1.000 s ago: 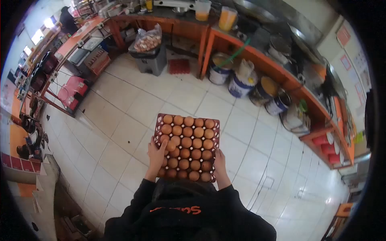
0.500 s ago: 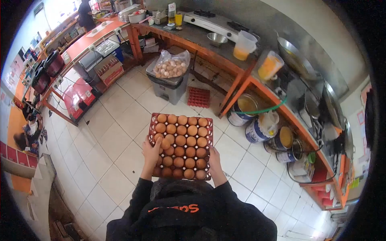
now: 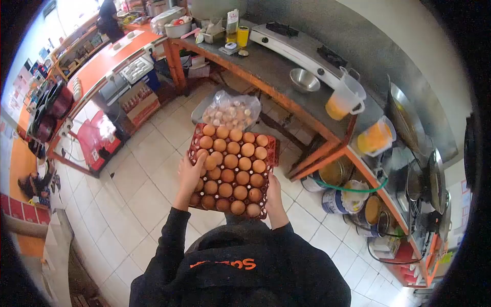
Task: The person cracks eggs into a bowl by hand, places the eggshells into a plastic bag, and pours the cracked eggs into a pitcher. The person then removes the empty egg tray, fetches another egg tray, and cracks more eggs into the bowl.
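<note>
A dark red tray (image 3: 262,198) full of brown eggs is held level in front of my body. My left hand (image 3: 188,176) grips its left edge, with the thumb against a loose egg (image 3: 210,162) that lies on top of the others. On the right edge, my right hand (image 3: 274,197) holds the tray with its fingers partly hidden beneath. Just beyond the tray is a clear bag of eggshells (image 3: 230,111) on a grey bin, which the tray partly covers.
A counter (image 3: 276,84) ahead carries a white stove (image 3: 296,55), a metal bowl (image 3: 305,80) and jugs (image 3: 347,97) of orange liquid. Buckets (image 3: 337,200) stand under the right counter. An orange table (image 3: 105,64) is at left; a person in dark clothes (image 3: 109,21) stands behind it.
The counter, bin and bag have come nearer in view and shifted as I moved forward. The tray, still in both hands, now covers part of the bin and the red tray on the floor.
</note>
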`<state>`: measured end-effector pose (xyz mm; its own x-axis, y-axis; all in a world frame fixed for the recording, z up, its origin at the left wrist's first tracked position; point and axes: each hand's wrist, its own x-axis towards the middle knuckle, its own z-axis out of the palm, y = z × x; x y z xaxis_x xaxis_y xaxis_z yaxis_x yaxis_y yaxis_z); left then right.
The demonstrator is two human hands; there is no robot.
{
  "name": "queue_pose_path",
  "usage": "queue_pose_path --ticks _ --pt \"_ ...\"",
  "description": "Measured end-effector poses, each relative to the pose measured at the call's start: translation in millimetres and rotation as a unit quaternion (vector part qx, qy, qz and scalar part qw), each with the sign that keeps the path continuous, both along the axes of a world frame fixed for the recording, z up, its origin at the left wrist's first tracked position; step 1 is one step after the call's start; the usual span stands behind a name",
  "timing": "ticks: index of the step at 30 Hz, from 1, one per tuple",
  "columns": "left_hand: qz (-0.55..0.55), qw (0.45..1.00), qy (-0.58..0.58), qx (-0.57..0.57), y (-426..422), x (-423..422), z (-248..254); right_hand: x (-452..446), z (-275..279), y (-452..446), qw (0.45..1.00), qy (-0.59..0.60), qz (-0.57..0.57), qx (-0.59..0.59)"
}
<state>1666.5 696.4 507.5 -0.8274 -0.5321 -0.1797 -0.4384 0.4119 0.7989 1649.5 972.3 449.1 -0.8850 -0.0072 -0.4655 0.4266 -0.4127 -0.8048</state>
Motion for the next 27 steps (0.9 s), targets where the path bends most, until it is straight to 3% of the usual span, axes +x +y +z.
queue_pose_path --ticks 5,9,12,17,22,23,24,27 --pt "-0.016 0.999 0.029 -0.001 -4.2 -6.0 -26.5 8.3 -14.0 -4.4 0.998 0.05 -0.042 -0.021" --pt "-0.05 0.998 0.037 -0.014 -8.9 -10.9 -29.4 18.9 -22.4 -12.0 0.994 0.032 -0.095 0.051" --pt "-0.074 0.995 0.064 0.008 -8.7 -27.4 -31.6 1.9 -58.6 -13.8 0.991 0.055 -0.104 0.059" --pt "-0.127 0.987 0.094 -0.004 -28.0 -82.4 -67.8 -4.6 -38.4 -36.6 0.984 0.094 -0.132 0.071" --pt "-0.191 0.978 0.078 -0.03 -18.5 -63.0 -50.1 34.4 -60.7 -38.8 0.961 0.094 -0.224 0.133" --pt "-0.205 0.975 0.082 -0.028 -16.0 -59.2 -48.6 43.0 -63.6 -35.5 0.962 0.097 -0.225 0.121" --pt "-0.195 0.976 0.092 -0.033 -28.9 -106.8 -66.3 -13.7 -87.7 -43.5 0.968 0.11 -0.203 0.102" --pt "-0.224 0.968 0.1 -0.043 -26.0 -102.7 -66.1 7.1 -94.2 -46.4 0.962 0.114 -0.232 0.083"
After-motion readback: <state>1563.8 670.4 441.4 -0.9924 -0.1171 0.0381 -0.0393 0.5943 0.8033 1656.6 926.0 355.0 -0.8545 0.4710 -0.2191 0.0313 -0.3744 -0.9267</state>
